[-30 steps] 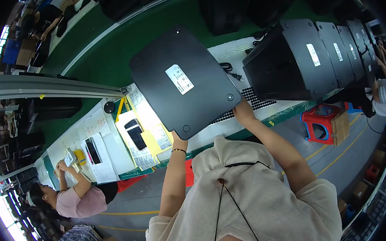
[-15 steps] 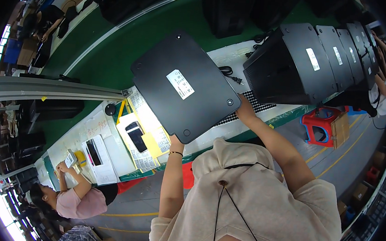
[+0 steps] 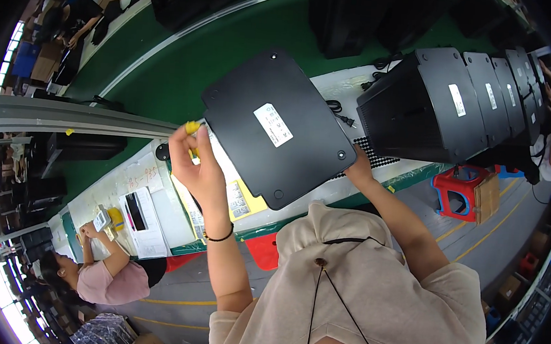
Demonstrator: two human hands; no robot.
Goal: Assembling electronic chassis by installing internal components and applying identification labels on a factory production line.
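A large black housing [image 3: 245, 147] lies in front of me, its flat panel facing up with a white label [image 3: 273, 124] and round fittings at the corners. My right hand [image 3: 360, 168] grips its lower right corner; the fingertips are hidden beneath. Beside the housing's left edge, my left hand [image 3: 195, 166] is raised, its fingers curved and apart from the thumb. Yellow shows at the fingertips; whether these are finger covers or a small item I cannot make out. Below that hand, a yellow sheet [image 3: 255, 203] lies on the bench, partly covered by the housing.
Similar black housings [image 3: 416, 112] stand in a row at right. A black power cord [image 3: 344, 118] and a black dotted mat [image 3: 380, 159] lie between. A metal post [image 3: 85, 121] crosses the left. A co-worker [image 3: 112, 275] sits at far left; a red stool [image 3: 458, 193] stands right.
My left hand has left the housing's lower edge and risen up and left, now covering the phone on the bench. My right hand stays at its corner. The whole view has shifted slightly.
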